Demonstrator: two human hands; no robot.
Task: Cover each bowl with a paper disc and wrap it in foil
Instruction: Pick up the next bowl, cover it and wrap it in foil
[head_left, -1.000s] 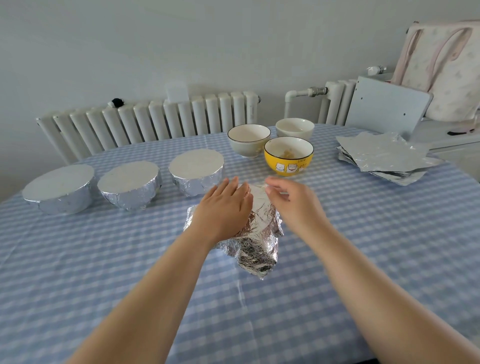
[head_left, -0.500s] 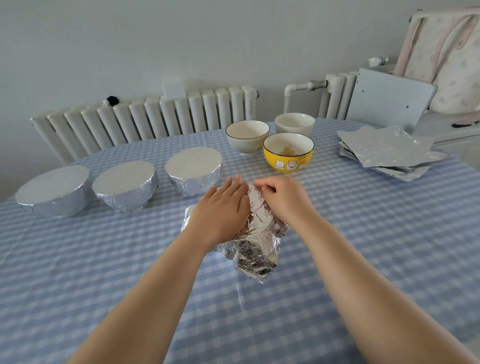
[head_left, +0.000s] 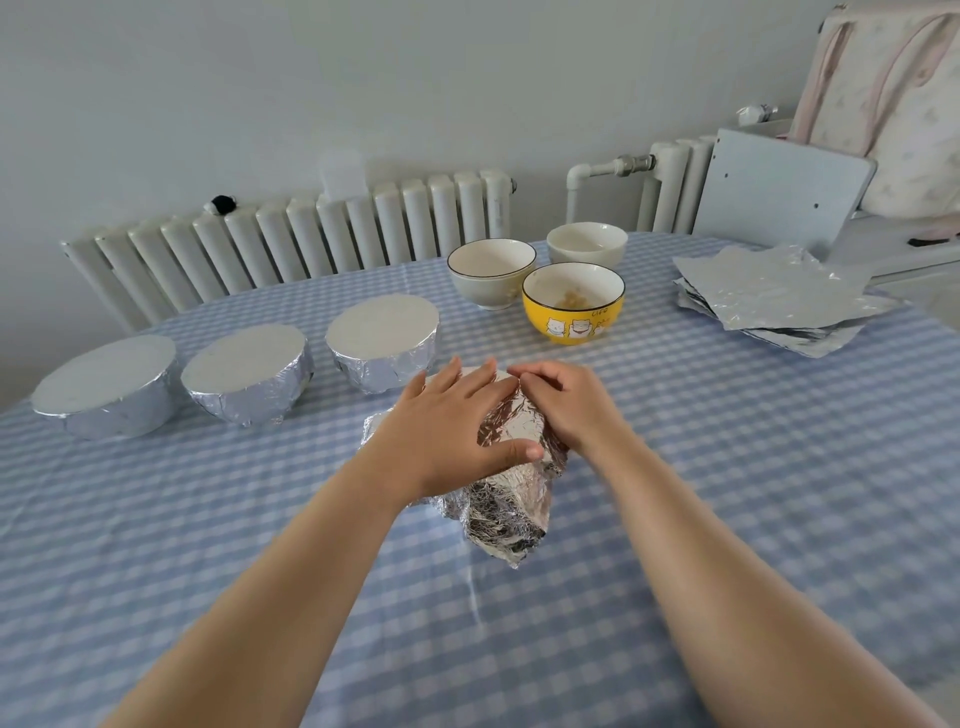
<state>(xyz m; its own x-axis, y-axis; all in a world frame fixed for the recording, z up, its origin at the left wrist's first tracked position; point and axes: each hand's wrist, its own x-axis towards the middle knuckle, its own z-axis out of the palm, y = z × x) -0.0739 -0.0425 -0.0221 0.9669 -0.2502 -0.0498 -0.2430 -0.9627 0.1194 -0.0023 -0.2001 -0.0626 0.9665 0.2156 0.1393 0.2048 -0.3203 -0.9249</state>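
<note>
A bowl half wrapped in crumpled foil (head_left: 506, 499) stands at the table's middle. My left hand (head_left: 452, 426) lies flat on its top, fingers straight, thumb pressing the foil. My right hand (head_left: 563, 402) has curled fingers that pinch and fold the foil at the bowl's far right rim. Three foil-wrapped bowls stand in a row to the left: one (head_left: 106, 384), a second (head_left: 247, 379), a third (head_left: 382, 348). Behind are a yellow bowl (head_left: 571, 309) with crumbs, a white bowl with a dark rim (head_left: 491, 273) and a plain white bowl (head_left: 587, 244).
A stack of foil sheets (head_left: 779, 296) lies at the right of the blue checked tablecloth (head_left: 727, 467). A white radiator (head_left: 311, 244) runs behind the table. A grey panel (head_left: 779, 189) and a padded chair (head_left: 893, 98) stand at the far right.
My right hand has moved left and closer onto the bowl, folding foil down over its rim. My left hand stays flat on top, its thumb now spread onto the foil.
</note>
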